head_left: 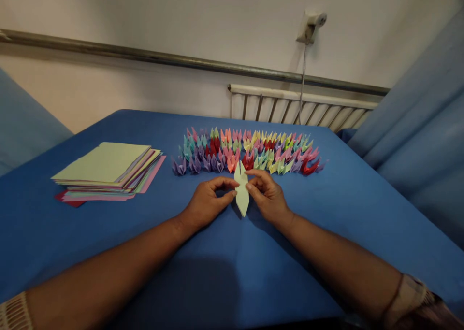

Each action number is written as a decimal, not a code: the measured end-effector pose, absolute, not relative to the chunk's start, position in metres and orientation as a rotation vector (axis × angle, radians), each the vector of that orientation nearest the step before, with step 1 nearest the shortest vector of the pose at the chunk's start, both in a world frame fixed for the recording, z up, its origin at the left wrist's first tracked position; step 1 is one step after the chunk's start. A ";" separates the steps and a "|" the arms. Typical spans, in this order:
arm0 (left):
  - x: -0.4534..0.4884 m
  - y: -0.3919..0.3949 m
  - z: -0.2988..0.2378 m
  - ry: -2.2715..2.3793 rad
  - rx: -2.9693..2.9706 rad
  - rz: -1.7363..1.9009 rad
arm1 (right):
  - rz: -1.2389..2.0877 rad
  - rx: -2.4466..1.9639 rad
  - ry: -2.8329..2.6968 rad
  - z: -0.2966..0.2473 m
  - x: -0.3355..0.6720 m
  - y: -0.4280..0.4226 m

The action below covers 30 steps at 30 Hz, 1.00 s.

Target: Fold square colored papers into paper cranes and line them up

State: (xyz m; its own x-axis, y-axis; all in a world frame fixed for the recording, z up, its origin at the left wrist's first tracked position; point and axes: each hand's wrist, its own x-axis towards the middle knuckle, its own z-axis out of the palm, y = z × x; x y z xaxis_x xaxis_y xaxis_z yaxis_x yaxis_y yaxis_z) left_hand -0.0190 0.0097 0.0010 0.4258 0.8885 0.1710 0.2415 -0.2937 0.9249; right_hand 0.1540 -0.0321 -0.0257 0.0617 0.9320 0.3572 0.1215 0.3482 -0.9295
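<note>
A pale green folded paper (242, 194), long and diamond-shaped with a split upper point, is held upright just above the blue table. My left hand (210, 198) pinches its left edge between thumb and forefinger. On the opposite edge, my right hand (268, 194) grips it with thumb and forefinger, the other fingers curled. Right behind the paper stand several rows of folded paper cranes (232, 151) in red, purple, pink, yellow, green and blue.
A stack of coloured paper sheets (105, 163), pale yellow on top, lies on the left of the blue table (203, 281). Behind are a metal rail (181, 60), a radiator (282, 108) and a wall socket with a cord (311, 26). Blue curtains (416, 107) hang at the right.
</note>
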 end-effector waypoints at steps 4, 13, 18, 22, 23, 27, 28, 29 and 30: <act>-0.021 0.011 0.001 0.959 1.805 0.869 | 0.895 -1.068 -1.353 -0.030 0.156 -0.030; -0.021 0.013 -0.001 0.937 1.774 0.860 | 0.960 -0.999 -1.313 -0.032 0.156 -0.029; -0.020 0.014 -0.003 0.948 1.727 0.899 | 0.938 -1.019 -1.342 -0.032 0.153 -0.030; -0.019 0.010 -0.002 0.986 1.712 0.941 | 0.920 -1.027 -1.271 -0.033 0.150 -0.029; -0.019 0.009 -0.002 0.992 1.699 0.955 | 0.920 -1.027 -1.258 -0.034 0.149 -0.029; -0.016 0.006 0.000 1.005 1.568 0.968 | 0.891 -1.043 -1.233 -0.031 0.147 -0.031; -0.015 0.006 0.000 1.011 1.532 0.971 | 0.887 -1.034 -1.222 -0.029 0.146 -0.031; -0.015 0.006 0.000 1.015 1.497 0.979 | 0.892 -1.018 -1.208 -0.028 0.146 -0.032; -0.014 0.005 0.000 1.013 1.463 0.988 | 0.904 -0.999 -1.195 -0.026 0.146 -0.032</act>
